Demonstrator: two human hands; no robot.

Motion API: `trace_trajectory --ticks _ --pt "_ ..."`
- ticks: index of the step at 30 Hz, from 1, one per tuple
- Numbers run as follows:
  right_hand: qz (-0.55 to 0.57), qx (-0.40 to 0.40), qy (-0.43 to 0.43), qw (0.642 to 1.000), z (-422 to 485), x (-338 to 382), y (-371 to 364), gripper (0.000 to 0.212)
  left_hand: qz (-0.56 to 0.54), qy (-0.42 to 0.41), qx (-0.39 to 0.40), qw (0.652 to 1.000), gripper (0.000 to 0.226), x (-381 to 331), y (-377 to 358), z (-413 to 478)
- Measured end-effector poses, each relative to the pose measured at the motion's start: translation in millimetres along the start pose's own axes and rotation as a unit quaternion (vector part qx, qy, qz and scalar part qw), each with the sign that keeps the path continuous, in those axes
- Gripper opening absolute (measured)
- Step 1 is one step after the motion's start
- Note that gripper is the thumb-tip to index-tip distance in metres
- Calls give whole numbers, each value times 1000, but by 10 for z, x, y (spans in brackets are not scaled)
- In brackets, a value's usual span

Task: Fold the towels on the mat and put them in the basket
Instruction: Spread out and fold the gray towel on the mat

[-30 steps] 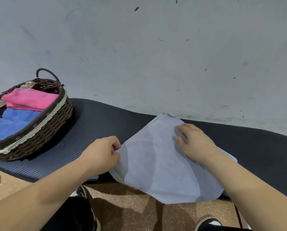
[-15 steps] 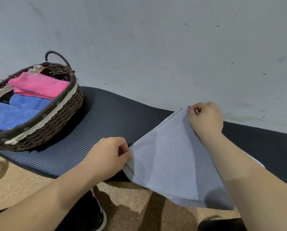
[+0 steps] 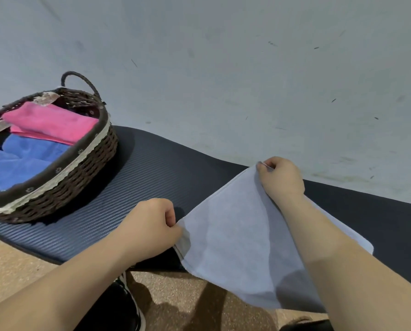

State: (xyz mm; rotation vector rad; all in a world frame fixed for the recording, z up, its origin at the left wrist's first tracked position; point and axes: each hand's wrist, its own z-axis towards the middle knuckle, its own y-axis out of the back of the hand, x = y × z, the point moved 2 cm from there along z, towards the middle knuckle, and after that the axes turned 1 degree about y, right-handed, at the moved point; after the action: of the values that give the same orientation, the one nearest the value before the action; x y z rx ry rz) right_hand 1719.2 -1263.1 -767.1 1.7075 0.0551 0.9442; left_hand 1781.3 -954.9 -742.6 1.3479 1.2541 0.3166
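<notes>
A pale blue towel (image 3: pixel 238 244) lies spread on the dark ribbed mat (image 3: pixel 152 173), its near part hanging over the mat's front edge. My left hand (image 3: pixel 149 225) pinches the towel's left corner. My right hand (image 3: pixel 281 177) pinches the far corner, close to the wall. A brown wicker basket (image 3: pixel 80 168) stands on the mat's left end. Inside it lie a folded pink towel (image 3: pixel 54 121) and a folded blue towel (image 3: pixel 20 158).
A grey wall (image 3: pixel 223 68) rises right behind the mat. Speckled brown floor (image 3: pixel 176 297) lies in front, with my dark shoes at the bottom edge. Bare mat stretches between the basket and the towel.
My right hand left the towel's middle, reached to the far corner and pinched it. My left hand kept its hold on the left corner. The view shifted slightly.
</notes>
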Motion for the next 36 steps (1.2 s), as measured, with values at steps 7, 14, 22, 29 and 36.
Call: trace_trajectory --ticks 7,14,22,29,36 --pt "-76 -90 139 983 -144 70 54 30 56 -25 7 998 16 -54 -31 3" --pt "-158 131 235 950 -589 -240 249 48 121 -37 45 991 6 -295 -27 77" --pt "-182 219 231 930 -759 -819 492 74 118 -5 128 985 8 -290 129 340" --pt "-284 215 165 920 -894 -709 527 92 163 -38 -91 982 26 -240 203 515" --pt "-376 198 17 905 -902 -672 643 102 170 -235 38 956 51 -1085 -461 -334"
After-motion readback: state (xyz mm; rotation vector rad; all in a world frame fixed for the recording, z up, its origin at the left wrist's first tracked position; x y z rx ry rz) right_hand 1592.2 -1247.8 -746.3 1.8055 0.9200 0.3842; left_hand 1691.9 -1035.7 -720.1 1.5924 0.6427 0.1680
